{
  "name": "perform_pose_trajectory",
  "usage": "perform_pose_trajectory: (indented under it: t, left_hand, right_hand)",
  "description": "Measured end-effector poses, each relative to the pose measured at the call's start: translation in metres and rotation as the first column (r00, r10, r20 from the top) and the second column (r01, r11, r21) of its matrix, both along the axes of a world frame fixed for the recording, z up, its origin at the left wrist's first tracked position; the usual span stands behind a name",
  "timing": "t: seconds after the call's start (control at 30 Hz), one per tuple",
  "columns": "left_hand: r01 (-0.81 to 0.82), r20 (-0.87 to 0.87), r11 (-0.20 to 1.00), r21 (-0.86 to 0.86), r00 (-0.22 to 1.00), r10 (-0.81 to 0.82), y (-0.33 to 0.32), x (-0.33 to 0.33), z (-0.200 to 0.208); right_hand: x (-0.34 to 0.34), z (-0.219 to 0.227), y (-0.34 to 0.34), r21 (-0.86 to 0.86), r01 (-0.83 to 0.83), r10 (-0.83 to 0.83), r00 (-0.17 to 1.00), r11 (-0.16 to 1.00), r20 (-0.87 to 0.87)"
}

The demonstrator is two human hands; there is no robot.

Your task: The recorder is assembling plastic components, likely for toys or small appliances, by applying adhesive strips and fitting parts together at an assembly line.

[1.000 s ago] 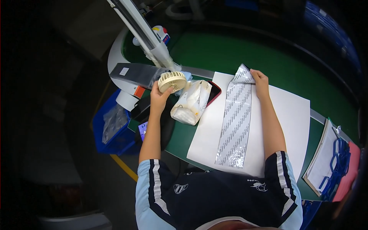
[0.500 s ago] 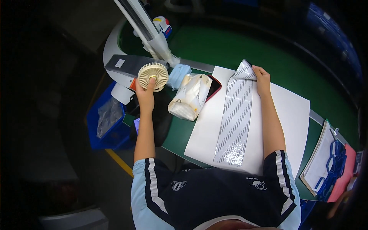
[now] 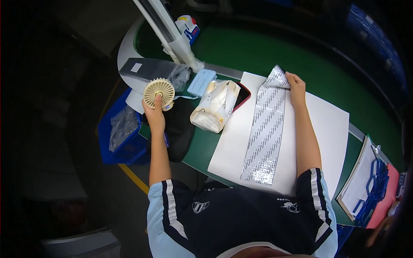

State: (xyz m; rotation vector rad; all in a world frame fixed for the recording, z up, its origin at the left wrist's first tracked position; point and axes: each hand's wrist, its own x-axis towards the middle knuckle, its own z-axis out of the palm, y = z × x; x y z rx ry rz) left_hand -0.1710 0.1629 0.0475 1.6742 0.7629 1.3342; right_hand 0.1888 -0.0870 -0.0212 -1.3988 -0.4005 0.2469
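Observation:
My left hand (image 3: 155, 114) grips a round cream handheld fan (image 3: 165, 89), its slatted face up and the thumb on its middle. The fan is held over the left end of the table, near a dark flat pouch (image 3: 146, 69). On the right, my right hand (image 3: 296, 88) pinches the curled far end of a long silver-white printed plastic strip (image 3: 266, 133). The rest of that strip lies along a large white sheet (image 3: 318, 129). Between my hands are a white tissue pack (image 3: 216, 106) and a light blue case-like item (image 3: 201, 83).
A red-edged phone (image 3: 243, 95) lies partly under the tissue pack. A blue bin (image 3: 122, 133) with clear plastic bags stands at the left. A white post (image 3: 159, 26) rises at the far left. A clipboard (image 3: 355, 182) with blue cords lies at the right.
My left hand has moved the fan left and slightly nearer, uncovering more of the clear plastic by the dark pouch. My right hand keeps its hold on the strip, almost still.

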Motion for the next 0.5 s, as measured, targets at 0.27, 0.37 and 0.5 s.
perform_pose_trajectory:
  t: [0.27, 0.37, 0.5]
  left_hand:
    - [-0.033, -0.026, 0.999, 0.026, 0.999, 0.034, -0.001, -0.001, -0.002]
    - [-0.045, -0.015, 0.999, -0.009, 0.999, 0.045, 0.004, -0.007, -0.009]
    - [-0.015, -0.034, 0.997, -0.081, 0.999, 0.013, 0.003, -0.01, -0.01]
  right_hand:
    - [0.0, 0.001, 0.0, -0.008, 0.006, -0.006, 1.0, 1.0, -0.024]
    - [-0.003, 0.005, 0.0, -0.019, 0.009, -0.009, 1.0, 1.0, -0.013]
    - [-0.002, 0.003, 0.001, -0.021, 0.024, -0.024, 1.0, 0.999, 0.002]
